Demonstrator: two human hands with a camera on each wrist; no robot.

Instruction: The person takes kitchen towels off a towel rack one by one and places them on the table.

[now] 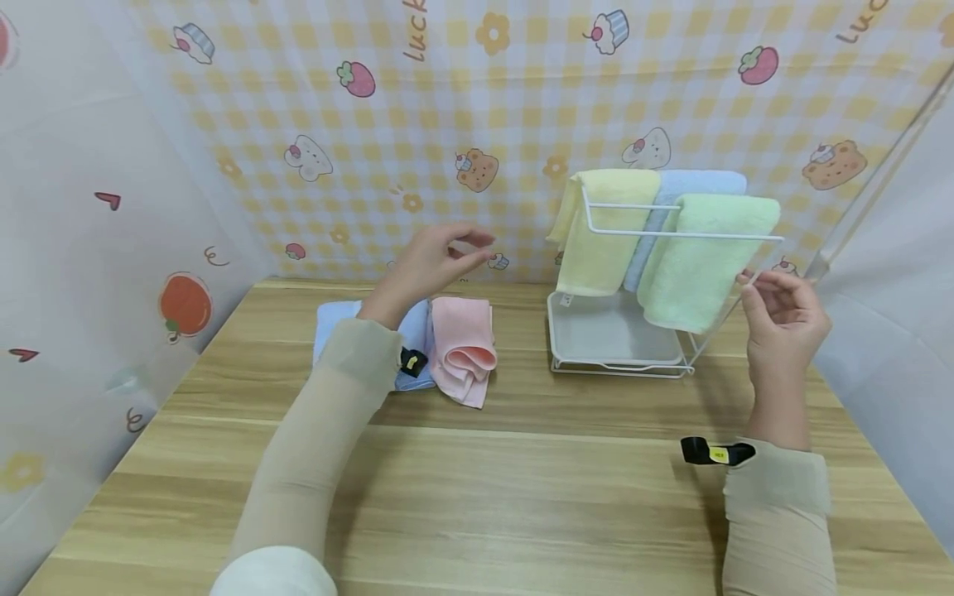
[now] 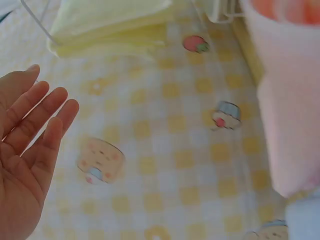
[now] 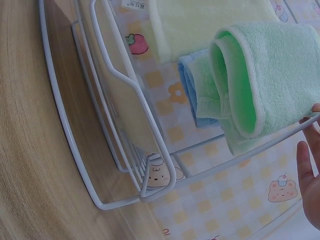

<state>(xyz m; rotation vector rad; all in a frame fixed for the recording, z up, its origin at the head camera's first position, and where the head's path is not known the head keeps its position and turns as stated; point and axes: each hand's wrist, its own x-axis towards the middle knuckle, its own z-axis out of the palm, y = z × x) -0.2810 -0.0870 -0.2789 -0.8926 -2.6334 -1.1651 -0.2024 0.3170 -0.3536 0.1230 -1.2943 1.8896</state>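
Note:
At the right stands a white wire towel rack [image 1: 686,235]. A yellow towel [image 1: 607,248], a blue towel [image 1: 701,180] and a green towel [image 1: 708,265] hang over its bars. My right hand [image 1: 788,319] pinches the rack's right upright, fingertips beside the green towel's edge. In the right wrist view, the fingers [image 3: 311,145] meet the wire at the right edge. My left hand [image 1: 440,261] is in the air left of the rack, fingers loosely extended and holding nothing. Below it lie a folded pink towel [image 1: 462,327] and blue cloth [image 1: 417,331], partly hidden by the left forearm.
A pale grey tray [image 1: 611,327] sits in the rack's base. Wooden tabletop [image 1: 522,497] spreads in front. A yellow checked cloth [image 1: 417,124] with printed cartoons hangs behind, and white printed sheets [image 1: 89,248] hang at the sides.

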